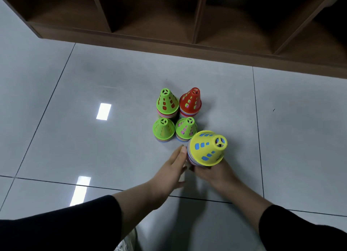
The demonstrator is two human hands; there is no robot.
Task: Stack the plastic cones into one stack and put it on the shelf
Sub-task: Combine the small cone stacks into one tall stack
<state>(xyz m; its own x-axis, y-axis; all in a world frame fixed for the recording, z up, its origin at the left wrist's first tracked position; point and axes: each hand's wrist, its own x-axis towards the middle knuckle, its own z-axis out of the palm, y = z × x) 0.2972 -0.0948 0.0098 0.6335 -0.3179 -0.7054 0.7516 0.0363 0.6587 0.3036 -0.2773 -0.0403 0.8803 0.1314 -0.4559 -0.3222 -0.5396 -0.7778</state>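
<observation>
Head view shows my right hand (212, 173) curled under the base of the yellow-topped stack (206, 148), holding it off the floor, while my left hand (174, 165) lies with straight fingers against the stack's left side near the coloured rims, steadying it rather than gripping. This stack is tilted: its long axis runs from the wide base at my palms up and away to the right, with the small vented tip pointing off toward the shelf side.

Just beyond my left fingertips, touching or nearly so, stands the nearer right green-topped stack (186, 128), and beside it the nearer left green-topped stack (163, 129). Behind those are the far green-topped stack (167, 102) and the red-topped stack (190, 101), all four upright on the tiled floor (75, 100) in a tight square.

I judge the next move hinges on that tilt: the base must swing level and come down over an upright tip, the right green one being closest. Wooden shelf (169, 42) compartments lie well beyond the group.
</observation>
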